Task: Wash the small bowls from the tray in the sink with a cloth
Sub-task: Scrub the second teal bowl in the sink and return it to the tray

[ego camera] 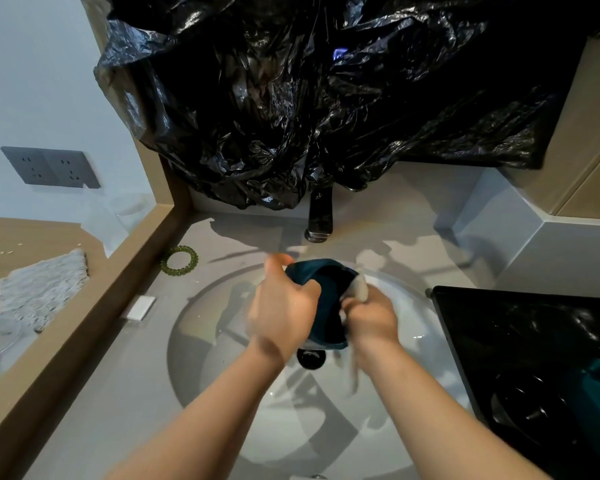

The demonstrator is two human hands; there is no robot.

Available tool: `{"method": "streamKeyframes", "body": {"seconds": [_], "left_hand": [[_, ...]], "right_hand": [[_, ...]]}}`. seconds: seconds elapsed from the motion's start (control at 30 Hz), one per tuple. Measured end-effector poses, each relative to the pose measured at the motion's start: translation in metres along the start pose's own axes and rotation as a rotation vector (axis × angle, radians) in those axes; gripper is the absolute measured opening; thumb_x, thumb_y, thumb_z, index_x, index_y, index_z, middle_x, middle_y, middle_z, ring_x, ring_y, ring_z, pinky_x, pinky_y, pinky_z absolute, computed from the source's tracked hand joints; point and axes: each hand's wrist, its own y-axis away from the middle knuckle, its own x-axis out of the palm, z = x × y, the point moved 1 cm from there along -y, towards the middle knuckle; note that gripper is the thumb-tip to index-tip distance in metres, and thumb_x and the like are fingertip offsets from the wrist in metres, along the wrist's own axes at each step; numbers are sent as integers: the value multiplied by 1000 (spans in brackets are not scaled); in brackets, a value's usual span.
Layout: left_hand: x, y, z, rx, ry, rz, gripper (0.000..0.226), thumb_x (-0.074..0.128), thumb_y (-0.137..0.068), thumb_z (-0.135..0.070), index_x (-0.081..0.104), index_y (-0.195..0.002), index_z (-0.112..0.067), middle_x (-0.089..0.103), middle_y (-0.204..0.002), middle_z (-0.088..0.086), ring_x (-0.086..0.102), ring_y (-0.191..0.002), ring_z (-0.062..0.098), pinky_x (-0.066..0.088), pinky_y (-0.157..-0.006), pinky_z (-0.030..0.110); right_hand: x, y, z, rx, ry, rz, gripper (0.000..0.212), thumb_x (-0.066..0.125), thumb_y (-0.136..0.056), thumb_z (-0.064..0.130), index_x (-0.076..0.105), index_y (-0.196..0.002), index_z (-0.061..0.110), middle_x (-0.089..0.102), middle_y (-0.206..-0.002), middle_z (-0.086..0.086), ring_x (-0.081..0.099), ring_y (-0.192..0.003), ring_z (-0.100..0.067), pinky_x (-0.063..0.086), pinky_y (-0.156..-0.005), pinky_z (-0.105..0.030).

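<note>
I have the teal bowl [326,299] up over the sink [222,358], just near of the faucet [320,216], tipped on its side so its mouth faces right. My left hand [284,313] is curled around its outer wall; my right hand [373,318] is closed on the pale cloth [359,289], pressed at the rim. So the cloth hand sits on the open side. The tray [465,341], right of the basin, holds more dark dishes.

A crumpled black plastic sheet [326,98] hangs over the black faucet [320,216], a green coil hair tie [179,260] lies on the grey desk [118,393] (beside a small white block [140,307]), and a grey double socket [51,167] is on the wall.
</note>
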Motion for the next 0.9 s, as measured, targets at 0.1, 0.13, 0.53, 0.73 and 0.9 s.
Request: {"method": "streamKeyframes", "body": {"seconds": [0.1, 0.13, 0.53, 0.73, 0.9], "left_hand": [[5, 11, 1, 30, 8, -97, 45, 54, -78, -23, 34, -119, -30, 56, -78, -13, 54, -74, 19, 40, -73, 32], [6, 14, 5, 33, 12, -59, 46, 54, -77, -26, 34, -119, -32, 54, -77, -16, 54, -74, 17, 41, -75, 33], [7, -13, 22, 13, 116, 327, 37, 49, -62, -34, 59, -86, -8, 59, -74, 3, 52, -70, 21, 39, -66, 34], [20, -1, 20, -119, 312, 41, 28, 48, -62, -32, 57, -84, -17, 63, -73, 0, 57, -73, 23, 45, -69, 38], [31, 3, 14, -299, 490, -160, 5, 53, -77, -22, 50, -80, -24, 59, -79, -2, 55, -76, 19, 47, -75, 38]], "right_hand": [[13, 5, -13, 306, -344, -1, 23, 39, -97, 14, 58, -84, 13, 63, -84, -9, 60, -74, -25, 50, -71, -32], [11, 2, -15, 283, -278, 1, 21, 40, -96, 13, 59, -87, 11, 64, -84, -10, 60, -75, -26, 50, -72, -33], [-18, -4, 25, -475, 633, 151, 37, 45, -84, 6, 56, -113, 24, 62, -101, -6, 54, -94, -28, 44, -75, -35], [-2, -3, 1, 11, -89, -55, 29, 41, -81, -4, 58, -87, 19, 61, -88, -10, 55, -79, -29, 46, -71, -33], [15, 16, -5, 290, -444, -6, 28, 38, -85, -3, 49, -106, 12, 58, -82, -13, 55, -66, -25, 48, -56, -31]]}}
